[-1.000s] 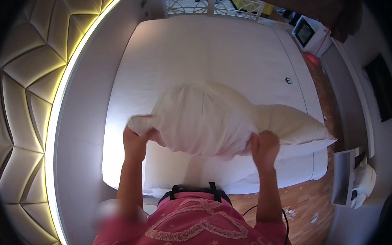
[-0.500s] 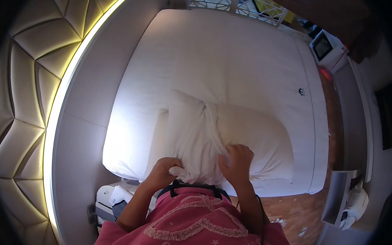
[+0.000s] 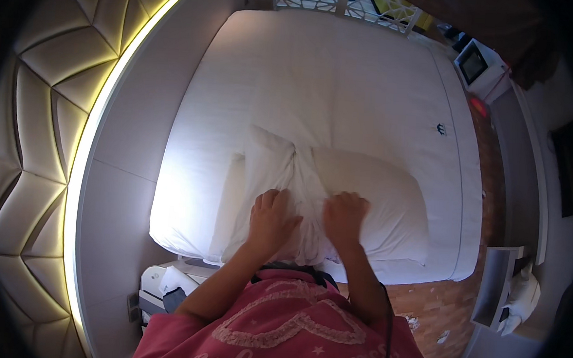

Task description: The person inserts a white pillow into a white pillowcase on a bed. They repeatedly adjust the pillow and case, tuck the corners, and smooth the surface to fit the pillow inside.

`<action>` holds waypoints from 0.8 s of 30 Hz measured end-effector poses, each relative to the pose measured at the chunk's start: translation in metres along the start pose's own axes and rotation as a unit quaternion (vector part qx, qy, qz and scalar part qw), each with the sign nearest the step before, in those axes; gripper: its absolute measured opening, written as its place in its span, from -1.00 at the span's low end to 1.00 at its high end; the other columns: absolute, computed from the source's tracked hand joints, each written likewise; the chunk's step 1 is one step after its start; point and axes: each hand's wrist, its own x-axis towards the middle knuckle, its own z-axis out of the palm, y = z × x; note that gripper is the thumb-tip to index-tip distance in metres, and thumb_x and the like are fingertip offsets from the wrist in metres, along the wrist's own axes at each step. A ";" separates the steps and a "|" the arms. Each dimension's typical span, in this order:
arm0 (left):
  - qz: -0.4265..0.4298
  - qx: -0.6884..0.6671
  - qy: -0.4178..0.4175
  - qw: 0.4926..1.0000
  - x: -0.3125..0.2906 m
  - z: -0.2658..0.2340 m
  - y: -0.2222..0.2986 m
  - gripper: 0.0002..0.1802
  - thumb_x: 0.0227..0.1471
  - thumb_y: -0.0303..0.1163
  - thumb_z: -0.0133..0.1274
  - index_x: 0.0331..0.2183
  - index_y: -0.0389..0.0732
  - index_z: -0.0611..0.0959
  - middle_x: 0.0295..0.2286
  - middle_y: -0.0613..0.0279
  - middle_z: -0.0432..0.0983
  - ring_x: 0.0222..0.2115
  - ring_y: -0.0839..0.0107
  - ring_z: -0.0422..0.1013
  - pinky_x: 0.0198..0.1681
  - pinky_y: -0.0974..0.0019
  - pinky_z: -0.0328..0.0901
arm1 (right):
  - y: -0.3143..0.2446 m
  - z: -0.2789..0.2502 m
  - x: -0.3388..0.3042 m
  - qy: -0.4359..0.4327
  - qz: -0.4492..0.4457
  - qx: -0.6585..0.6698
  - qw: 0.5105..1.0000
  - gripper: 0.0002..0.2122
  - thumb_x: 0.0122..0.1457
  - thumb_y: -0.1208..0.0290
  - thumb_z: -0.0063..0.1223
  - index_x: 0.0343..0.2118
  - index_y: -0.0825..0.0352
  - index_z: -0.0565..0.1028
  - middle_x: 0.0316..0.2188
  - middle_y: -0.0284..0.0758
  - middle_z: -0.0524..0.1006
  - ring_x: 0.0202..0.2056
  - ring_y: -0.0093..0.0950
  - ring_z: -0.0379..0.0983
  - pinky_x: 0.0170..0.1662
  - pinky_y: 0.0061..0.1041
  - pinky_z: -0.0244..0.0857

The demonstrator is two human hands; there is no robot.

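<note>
From where I watch, a white cloth (image 3: 266,164) lies creased and gathered over the near edge of the bed (image 3: 358,85), its folds running down toward the wearer's waist. A plump cream pillow (image 3: 377,191) shows on its right, flat on the bed, and a paler strip shows on its left; I cannot tell how far the cloth wraps the pillow.

My view has the left hand (image 3: 272,221) over the cloth, back turned up, fingers bent and thumb set apart from them. It looks partly open, but its palm is hidden, so I cannot tell whether it grips a fold or only rests there. The right hand (image 3: 345,217) is over the near part of the pillow, just right of the folds, knuckles up and fingers curled down. It is slightly blurred, and I cannot tell whether it pinches anything or even touches.

Closest to me below is the wearer's pink shirt (image 3: 277,336), a black cord (image 3: 387,329) beside it. Farther out I see a pale cabinet (image 3: 156,279) at lower left, wooden floor (image 3: 430,302) at lower right, and a quilted wall panel (image 3: 40,131) edged by a glowing strip (image 3: 81,153)
</note>
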 end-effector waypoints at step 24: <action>-0.010 0.049 0.159 0.986 0.035 0.009 -0.008 -0.72 0.00 -0.33 0.26 -0.27 -0.28 0.62 -0.29 -0.04 0.55 -0.20 -0.11 0.43 -0.07 -0.01 0.30 | 0.011 0.009 -0.028 0.070 0.022 0.118 0.990 -0.83 0.04 0.32 0.24 -0.43 0.21 0.45 -0.38 -0.34 0.46 -0.22 -0.29 0.35 -0.03 -0.17 0.02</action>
